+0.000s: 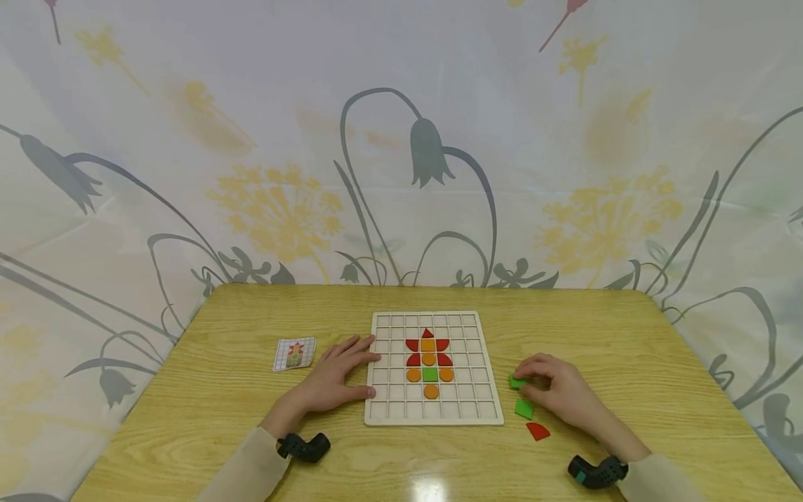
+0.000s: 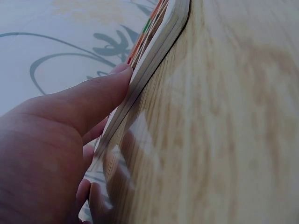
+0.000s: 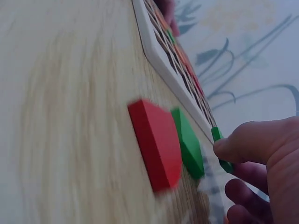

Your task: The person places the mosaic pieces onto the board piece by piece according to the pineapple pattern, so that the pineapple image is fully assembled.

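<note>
A white wooden grid board [image 1: 389,411] lies mid-table with red, orange and green flat pieces set in its cells. My left hand [image 1: 335,375] rests at the board's left edge, its fingers extended and the thumb [image 2: 110,86] touching the rim. To the right of the board, my right hand [image 1: 558,390] pinches a green piece [image 3: 218,135] between thumb and fingers. Just below that hand lie a green square [image 1: 524,408] and a red quarter-circle [image 1: 537,431]. In the right wrist view the held piece shows edge-on, so its full shape is hidden.
A small pattern card [image 1: 294,354] with a coloured figure on a grid lies left of the left hand. Behind the wooden table [image 1: 251,307] hangs a flower-printed cloth [image 1: 533,139]. Both wrists wear black camera bands.
</note>
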Tool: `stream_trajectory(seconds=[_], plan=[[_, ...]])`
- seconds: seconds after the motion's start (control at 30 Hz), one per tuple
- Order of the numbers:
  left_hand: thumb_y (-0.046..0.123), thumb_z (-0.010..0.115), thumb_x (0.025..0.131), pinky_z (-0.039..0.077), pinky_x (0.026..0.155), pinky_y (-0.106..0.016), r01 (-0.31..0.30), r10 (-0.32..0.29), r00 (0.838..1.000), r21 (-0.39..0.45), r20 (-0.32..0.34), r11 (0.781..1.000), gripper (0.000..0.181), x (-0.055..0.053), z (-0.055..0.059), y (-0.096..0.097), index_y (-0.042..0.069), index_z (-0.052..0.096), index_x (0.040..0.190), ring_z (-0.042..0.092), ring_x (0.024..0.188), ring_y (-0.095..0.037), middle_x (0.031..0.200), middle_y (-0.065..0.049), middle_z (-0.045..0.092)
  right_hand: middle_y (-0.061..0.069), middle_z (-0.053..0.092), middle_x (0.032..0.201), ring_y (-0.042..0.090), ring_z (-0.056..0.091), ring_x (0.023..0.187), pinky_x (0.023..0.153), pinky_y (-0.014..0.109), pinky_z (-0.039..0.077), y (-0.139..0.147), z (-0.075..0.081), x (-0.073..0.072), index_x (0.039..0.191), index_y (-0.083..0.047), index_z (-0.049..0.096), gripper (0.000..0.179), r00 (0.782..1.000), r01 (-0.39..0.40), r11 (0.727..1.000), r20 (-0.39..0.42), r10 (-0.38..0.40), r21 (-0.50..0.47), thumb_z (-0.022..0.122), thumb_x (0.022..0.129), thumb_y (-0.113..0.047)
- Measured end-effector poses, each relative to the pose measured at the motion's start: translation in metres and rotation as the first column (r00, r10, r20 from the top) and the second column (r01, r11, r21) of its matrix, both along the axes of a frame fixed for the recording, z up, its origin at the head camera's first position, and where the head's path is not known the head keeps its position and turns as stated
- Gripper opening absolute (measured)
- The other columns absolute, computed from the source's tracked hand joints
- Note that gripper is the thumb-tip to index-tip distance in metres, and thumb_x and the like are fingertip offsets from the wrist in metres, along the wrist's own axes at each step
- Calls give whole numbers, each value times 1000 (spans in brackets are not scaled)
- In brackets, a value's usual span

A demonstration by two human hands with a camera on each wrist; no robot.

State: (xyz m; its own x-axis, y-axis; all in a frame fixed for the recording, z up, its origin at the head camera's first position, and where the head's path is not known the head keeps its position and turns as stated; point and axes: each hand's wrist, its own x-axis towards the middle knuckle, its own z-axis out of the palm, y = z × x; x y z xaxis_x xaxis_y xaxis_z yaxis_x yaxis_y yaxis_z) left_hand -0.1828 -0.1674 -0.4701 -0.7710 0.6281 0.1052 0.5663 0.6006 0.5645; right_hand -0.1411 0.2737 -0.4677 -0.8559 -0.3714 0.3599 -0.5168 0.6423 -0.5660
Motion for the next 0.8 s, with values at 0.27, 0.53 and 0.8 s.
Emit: stream_trajectory(seconds=[0.27, 0.53, 0.8], plan=[[43, 68, 94, 13, 114, -65, 4, -4, 1000, 1, 2, 1000, 60, 1, 1, 0, 13, 54, 144, 16, 149, -36, 162, -9, 28, -7, 67, 102, 10, 60, 88, 70, 27, 51, -38, -1, 1, 95, -19, 76, 21, 994, -97, 994, 41, 99, -46, 81, 82, -3], [44, 68, 93, 14, 114, -65, 0, 0, 1000, -9, -12, 1000, 61, 0, 1, 0, 14, 54, 144, 16, 149, -36, 162, -8, 28, -5, 65, 101, 8, 55, 79, 64, 23, 49, -69, -4, 0, 93, -17, 76, 18, 984, -158, 983, 63, 164, -92, 77, 84, -2], [45, 68, 93, 14, 114, -65, -6, 6, 1000, -13, -9, 1000, 60, 0, 1, 0, 16, 54, 144, 16, 150, -34, 162, -6, 28, -4, 66, 102, 5, 57, 82, 68, 24, 52, -91, -4, -2, 94, -13, 76, 12, 974, -202, 976, 93, 209, -75, 77, 86, -4]])
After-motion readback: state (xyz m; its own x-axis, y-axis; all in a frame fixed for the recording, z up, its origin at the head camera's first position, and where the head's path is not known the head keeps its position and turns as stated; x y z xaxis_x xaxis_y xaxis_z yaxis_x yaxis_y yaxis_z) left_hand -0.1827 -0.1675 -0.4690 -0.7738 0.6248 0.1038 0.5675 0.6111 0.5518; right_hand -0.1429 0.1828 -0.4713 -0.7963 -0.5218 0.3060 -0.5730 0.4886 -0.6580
